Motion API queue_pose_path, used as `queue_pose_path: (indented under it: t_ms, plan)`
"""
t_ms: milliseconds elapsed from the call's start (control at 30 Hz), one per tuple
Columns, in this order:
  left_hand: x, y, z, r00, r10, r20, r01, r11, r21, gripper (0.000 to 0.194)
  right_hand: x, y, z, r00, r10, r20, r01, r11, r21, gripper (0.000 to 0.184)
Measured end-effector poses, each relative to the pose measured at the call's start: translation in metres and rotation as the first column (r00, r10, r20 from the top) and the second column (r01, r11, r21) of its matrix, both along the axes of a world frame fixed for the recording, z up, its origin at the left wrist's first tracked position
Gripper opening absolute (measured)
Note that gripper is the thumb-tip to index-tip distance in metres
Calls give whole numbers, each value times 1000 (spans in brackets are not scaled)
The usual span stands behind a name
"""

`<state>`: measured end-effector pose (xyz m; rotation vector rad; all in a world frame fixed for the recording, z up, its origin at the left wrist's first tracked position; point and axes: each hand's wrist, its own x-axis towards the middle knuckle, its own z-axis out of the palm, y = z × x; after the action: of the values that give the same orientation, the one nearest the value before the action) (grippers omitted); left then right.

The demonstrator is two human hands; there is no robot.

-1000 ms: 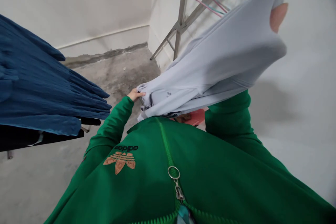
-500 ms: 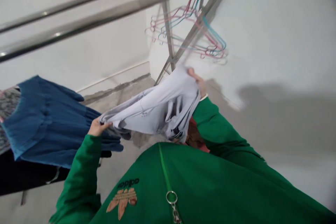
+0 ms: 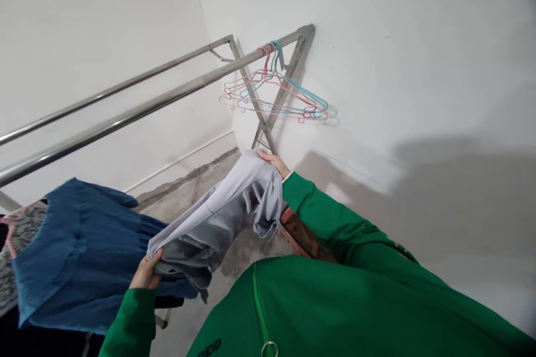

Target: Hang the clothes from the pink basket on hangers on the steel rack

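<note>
Pinching a pale grey garment (image 3: 213, 223) at its edges, left hand (image 3: 145, 271) low, right hand (image 3: 273, 162) high

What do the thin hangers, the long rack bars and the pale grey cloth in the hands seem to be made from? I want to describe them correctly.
The hangers look like thin wire with a smooth pink or blue coating; the core is hidden. The rack rails look like polished stainless steel tube, judging by their bright streaked shine. The pale grey garment looks like soft matte knit, given its limp folds; the fibre cannot be told.
</note>
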<state>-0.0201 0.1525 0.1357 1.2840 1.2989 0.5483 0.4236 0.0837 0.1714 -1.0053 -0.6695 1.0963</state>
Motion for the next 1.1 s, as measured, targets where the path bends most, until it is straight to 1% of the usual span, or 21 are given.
queue_pose_path:
  t_ms: [33, 100, 167, 233, 300, 367, 400, 433, 467, 500, 533, 567, 600, 633, 700, 767, 800, 900, 1033, 1100]
  plan:
    - [2, -6, 1, 1000, 15, 14, -15, 999, -40, 45, 2, 5, -2, 996, -3, 92, 5, 999, -31, 24]
    - [7, -18, 3, 999, 48, 1, -48, 988, -144, 54, 3, 12, -8, 962, 21, 274, 8, 994, -107, 27]
    - [13, -29, 4, 998, 63, -29, -69, 963, -262, 64, 3, 19, -15, 919, 75, 386, -6, 984, -176, 28]
    - [17, -37, 7, 997, 64, -34, -72, 934, -351, 70, 3, 23, -19, 869, 112, 482, -4, 975, -220, 28]
    - [20, -43, 11, 998, 65, -20, -68, 919, -388, 72, 11, 27, -13, 793, 114, 599, 34, 972, -230, 24]
    - [23, -46, 16, 998, 69, -2, -64, 919, -388, 72, 30, 29, 2, 712, 55, 700, 100, 979, -178, 13]
    - [25, -47, 18, 998, 66, 3, -60, 922, -383, 72, 44, 30, 13, 632, -19, 775, 166, 980, -111, 14]
    - [28, -48, 21, 998, 60, 5, -54, 926, -373, 72, 59, 30, 26, 509, -114, 853, 250, 968, -20, 22]
    - [31, -49, 24, 998, 55, 5, -50, 932, -360, 71, 77, 30, 38, 322, -219, 921, 337, 936, 105, 31]
    - [34, -51, 28, 998, 58, 9, -51, 938, -344, 69, 94, 31, 50, 112, -297, 948, 412, 882, 228, 36]
    - [38, -53, 31, 997, 75, 22, -64, 942, -329, 68, 111, 31, 60, -49, -327, 944, 463, 830, 312, 39]
    - [42, -55, 34, 993, 109, 44, -89, 944, -319, 66, 127, 31, 69, -144, -336, 931, 495, 790, 362, 40]
    - [46, -57, 38, 985, 155, 75, -124, 940, -317, 65, 141, 31, 75, -187, -324, 928, 527, 763, 373, 40]
    - [49, -59, 42, 972, 207, 109, -162, 932, -325, 64, 153, 32, 80, -213, -290, 933, 558, 748, 359, 37]
    - [55, -63, 50, 942, 291, 169, -217, 909, -357, 62, 172, 33, 84, -273, -184, 944, 610, 726, 318, 32]
    - [59, -67, 57, 924, 325, 200, -234, 897, -375, 59, 184, 34, 84, -324, -79, 943, 640, 716, 280, 28]
    - [60, -69, 60, 919, 333, 209, -239, 895, -378, 58, 188, 34, 83, -335, -48, 941, 643, 719, 266, 27]
    - [61, -74, 67, 904, 367, 219, -271, 889, -370, 56, 194, 35, 80, -321, -28, 947, 628, 742, 235, 25]
    - [62, -74, 74, 893, 393, 217, -316, 894, -319, 54, 192, 36, 79, -255, -18, 967, 626, 759, 179, 31]
    - [65, -72, 77, 894, 392, 215, -322, 898, -301, 53, 190, 36, 79, -247, -15, 969, 605, 779, 166, 32]
